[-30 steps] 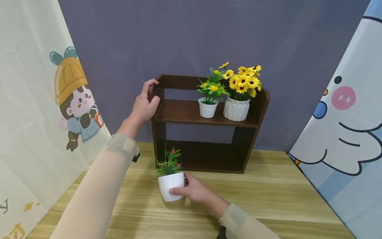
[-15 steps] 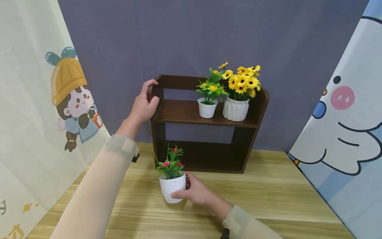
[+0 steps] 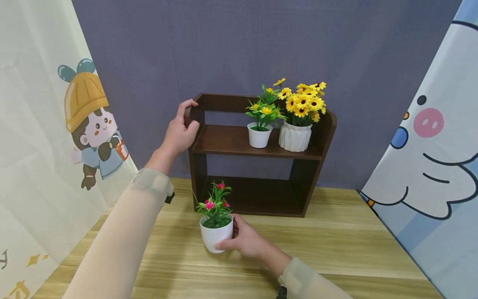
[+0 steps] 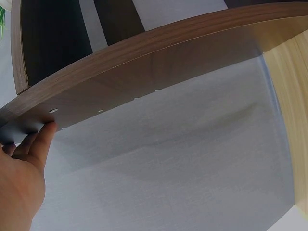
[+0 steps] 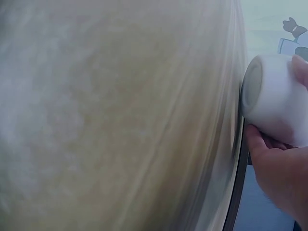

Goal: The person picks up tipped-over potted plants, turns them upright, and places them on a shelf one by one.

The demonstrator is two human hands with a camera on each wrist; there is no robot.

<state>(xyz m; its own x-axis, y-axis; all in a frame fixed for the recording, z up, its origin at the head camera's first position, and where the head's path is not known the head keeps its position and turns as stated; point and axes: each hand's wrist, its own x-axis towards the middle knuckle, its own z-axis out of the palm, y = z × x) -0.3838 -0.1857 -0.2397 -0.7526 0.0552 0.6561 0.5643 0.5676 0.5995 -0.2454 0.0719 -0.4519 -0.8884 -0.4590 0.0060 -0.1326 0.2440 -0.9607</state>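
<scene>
My right hand (image 3: 246, 238) grips a white flowerpot (image 3: 212, 234) from its right side, thumb across the front. Green leaves with pinkish-red flowers (image 3: 214, 203) rise from it, in front of the shelf's lower left. The right wrist view shows the pot's round base (image 5: 252, 84) close over the table, the right hand (image 5: 279, 168) around its side. At the upper left of the dark brown two-tier shelf (image 3: 257, 154), my left hand (image 3: 179, 131) holds the side panel, thumb toward the front. In the left wrist view, the fingers (image 4: 42, 139) lie against the panel's outer face (image 4: 159, 72).
On the upper tier stand a small white pot (image 3: 259, 137) with yellow flowers and a ribbed white pot (image 3: 295, 137) of yellow daisy-like flowers, toward the right. The wooden table (image 3: 336, 241) runs under the shelf. Grey cloth (image 3: 239, 45) hangs behind, with printed cloths on both sides.
My right hand has tipped the pot's rim toward me, bringing the inside and the flowers into fuller view. The pot has shifted slightly right. My left hand stays on the shelf.
</scene>
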